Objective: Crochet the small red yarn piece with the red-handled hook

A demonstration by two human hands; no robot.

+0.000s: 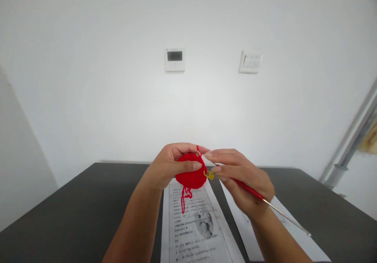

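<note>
The left hand [172, 164] supports a red disc-shaped yarn piece [188, 178] in front of the body, raised above the counter [73, 208]. The left grip is closed on this piece: the thumb lies flat across its near face, and the fingers sit behind its upper edge. A strand of red yarn [197, 148] passes over the left index finger at the top right of the piece.

The right hand [246, 178] grasps a crochet hook [250, 189] with a red handle and metal ends. The right grip is closed around the handle, and the hook slopes from upper left to lower right. Its working tip is at the upper right edge of the piece, beside the strand; whether it passes through a stitch cannot be determined.

A yellow stitch marker [209, 175] is attached at the right edge of the piece, near the right fingertips. A looped red tail [183, 202] hangs from the lower edge.

Below the hands, a printed sheet [188, 239] with a grey illustration lies on the counter. A second sheet [243, 227] lies to its right, partly covered by the right forearm.
</note>
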